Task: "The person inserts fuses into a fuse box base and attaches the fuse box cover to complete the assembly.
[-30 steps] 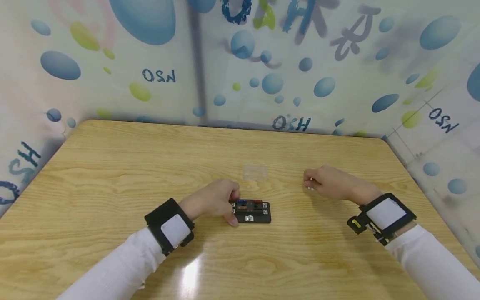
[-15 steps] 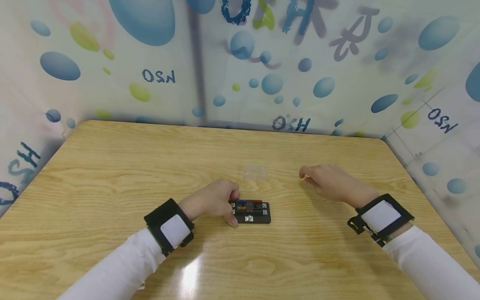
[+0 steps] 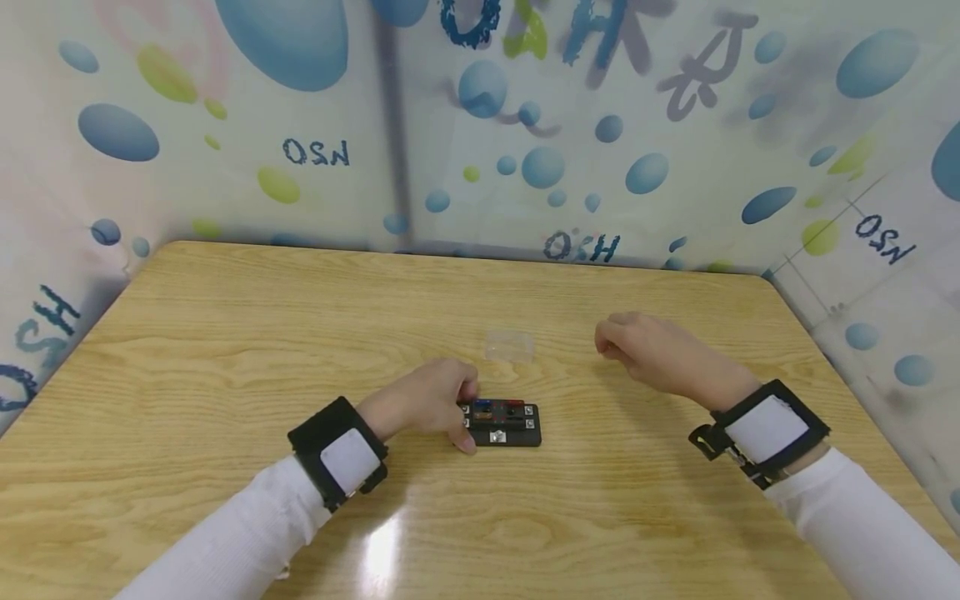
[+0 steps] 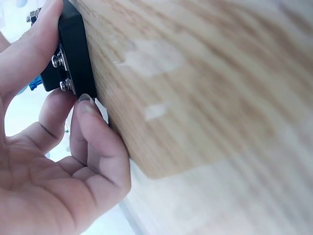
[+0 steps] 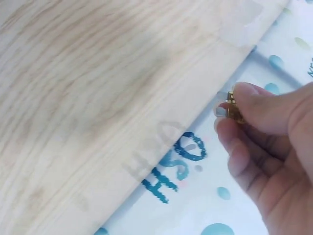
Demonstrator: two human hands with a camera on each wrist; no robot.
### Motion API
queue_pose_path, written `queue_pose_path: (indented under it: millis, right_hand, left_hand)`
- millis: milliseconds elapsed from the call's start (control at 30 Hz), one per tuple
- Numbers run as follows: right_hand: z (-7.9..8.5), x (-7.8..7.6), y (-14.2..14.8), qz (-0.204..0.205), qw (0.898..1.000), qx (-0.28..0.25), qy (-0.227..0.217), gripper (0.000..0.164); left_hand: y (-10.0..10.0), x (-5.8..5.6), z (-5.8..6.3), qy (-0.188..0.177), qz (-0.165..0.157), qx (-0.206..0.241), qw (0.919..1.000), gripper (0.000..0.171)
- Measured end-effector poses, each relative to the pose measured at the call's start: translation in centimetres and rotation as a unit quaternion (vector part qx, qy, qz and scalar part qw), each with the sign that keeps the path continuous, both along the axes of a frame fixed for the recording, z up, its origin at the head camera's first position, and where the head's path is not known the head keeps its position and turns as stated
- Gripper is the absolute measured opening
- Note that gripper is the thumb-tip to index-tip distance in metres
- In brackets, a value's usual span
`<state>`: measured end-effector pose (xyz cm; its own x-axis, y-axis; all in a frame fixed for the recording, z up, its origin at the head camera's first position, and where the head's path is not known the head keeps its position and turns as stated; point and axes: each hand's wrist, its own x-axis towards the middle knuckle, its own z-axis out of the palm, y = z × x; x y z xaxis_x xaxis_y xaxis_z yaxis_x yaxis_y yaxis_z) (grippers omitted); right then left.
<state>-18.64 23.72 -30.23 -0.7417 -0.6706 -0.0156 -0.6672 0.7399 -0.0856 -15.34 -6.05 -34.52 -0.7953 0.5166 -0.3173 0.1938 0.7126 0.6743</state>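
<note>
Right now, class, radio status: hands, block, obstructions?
Left hand grips black block. Right hand pinches small gold-coloured piece. Clear plastic piece beyond block, seemingly not blocking.

Looks like a small screened-off work booth, though impossible to pin down as home, office or workshop. Closed in at 12 o'clock by pale printed sheeting (image 3: 450,167), carrying on round towards 9 and 3 o'clock, and scattered with blue and green drops and brushy, seemingly reversed lettering (image 3: 607,248). Crossed at 11 o'clock by a dark vertical band (image 3: 393,125), fold or shadow, hard to say which. Taken up mostly by a wood-grain table (image 3: 600,500) with rounded far corners. Lit brightly enough for a white glare (image 3: 381,554) between 6 and 7 o'clock. Hints at bench work through a black fuse block (image 3: 504,423) at 6 o'clock.
</note>
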Motion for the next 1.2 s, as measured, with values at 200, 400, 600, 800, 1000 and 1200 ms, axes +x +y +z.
queue_pose_path:
  millis: [200, 400, 600, 800, 1000, 1200]
  right_hand:
    - [0.7, 0.4, -0.9, 0.001, 1.000, -0.017, -0.006, 0.014]
    - [1.1, 0.9, -1.9, 0.007, 1.000, -0.007, 0.015, 0.011]
    - [1.6, 1.2, -2.6, 0.006, 1.000, -0.001, 0.020, 0.009]
    - [1.9, 1.2, -2.9, 0.022, 0.999, -0.018, 0.034, 0.011]
    - [2.1, 1.5, -3.3, 0.050, 0.996, -0.035, 0.065, 0.011]
    - [2.5, 2.0, -4.6, 0.067, 0.995, -0.023, 0.072, 0.009]
  left_hand:
    - [-0.1, 0.0, 0.0, -0.003, 0.005, 0.000, 1.0000, 0.041]
    - [0.0, 0.0, 0.0, -0.003, 0.004, 0.000, 1.0000, 0.041]
    - [0.0, 0.0, 0.0, -0.001, 0.002, -0.003, 1.0000, 0.042]
    - [0.0, 0.0, 0.0, -0.002, 0.003, -0.002, 1.0000, 0.042]
    - [0.0, 0.0, -0.1, 0.000, 0.001, -0.001, 1.0000, 0.042]
    - [0.0, 0.0, -0.1, -0.001, 0.001, 0.000, 1.0000, 0.042]
